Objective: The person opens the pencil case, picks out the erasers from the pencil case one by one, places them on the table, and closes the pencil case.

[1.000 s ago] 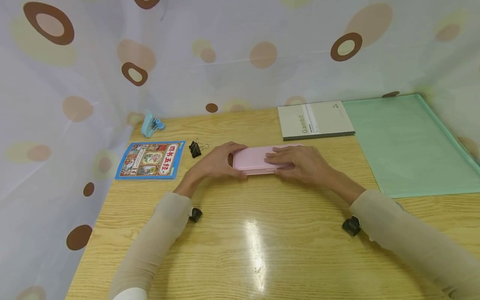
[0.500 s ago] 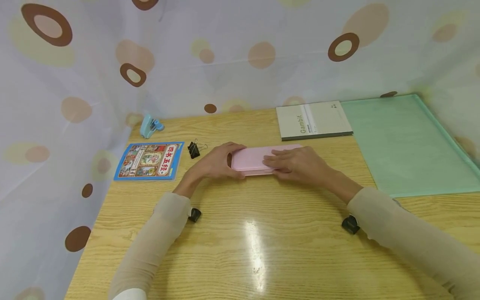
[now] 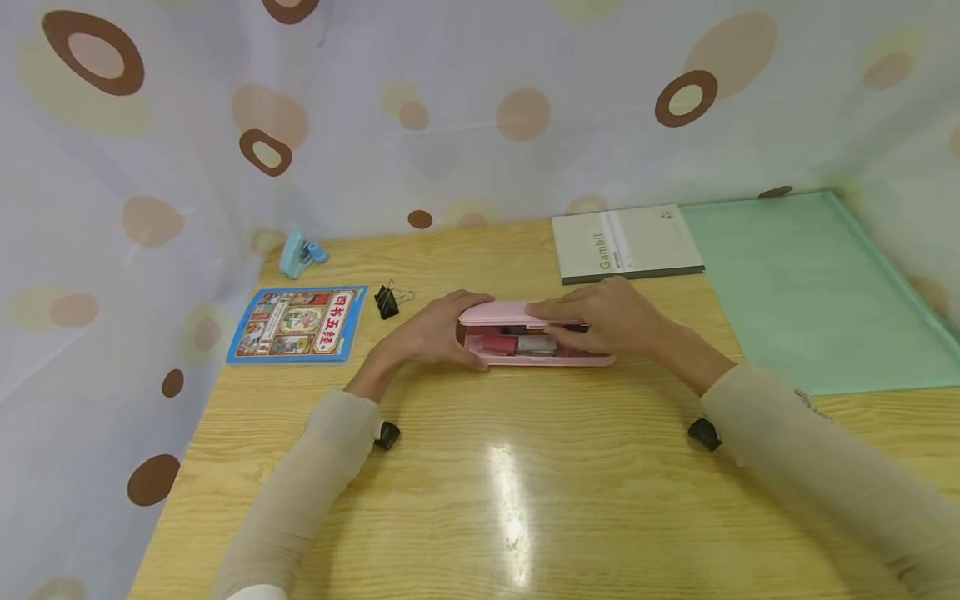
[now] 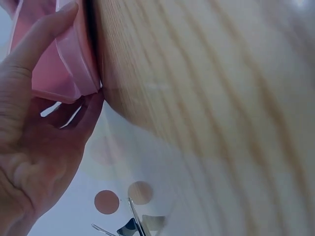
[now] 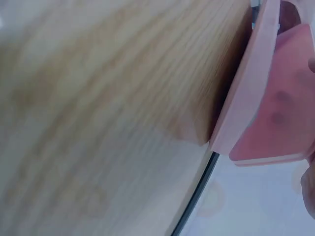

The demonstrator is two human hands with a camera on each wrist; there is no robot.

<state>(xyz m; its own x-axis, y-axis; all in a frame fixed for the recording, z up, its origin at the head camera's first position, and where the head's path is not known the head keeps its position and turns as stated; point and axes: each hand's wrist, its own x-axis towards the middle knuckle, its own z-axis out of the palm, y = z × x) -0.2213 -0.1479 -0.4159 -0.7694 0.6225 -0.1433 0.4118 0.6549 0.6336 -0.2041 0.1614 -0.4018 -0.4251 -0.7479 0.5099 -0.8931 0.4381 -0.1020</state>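
Observation:
A pink pencil case (image 3: 555,361) lies on the wooden table, its lid (image 3: 491,313) raised part way along the near side. Inside I see a red item (image 3: 498,344) and a whitish one (image 3: 536,344); their kinds are unclear. My left hand (image 3: 431,329) grips the case's left end, thumb at the near side; in the left wrist view that thumb lies across the pink wall (image 4: 74,54). With its thumb below and fingers above, my right hand (image 3: 630,321) holds the lid toward the right. The right wrist view shows only parts of this hand (image 5: 309,189) at the edge.
Left of the case are a black binder clip (image 3: 387,302), a blue picture-covered booklet (image 3: 296,325) and a light blue hole-punch-like tool (image 3: 300,254). Behind to the right lies a "Gambit" notebook (image 3: 637,242), beside a green mat (image 3: 817,292). A patterned curtain (image 3: 465,100) borders the table.
The pencil case was closed with my right hand on its lid; now the lid is lifted at the near side and the contents show. My left hand has stayed on the left end.

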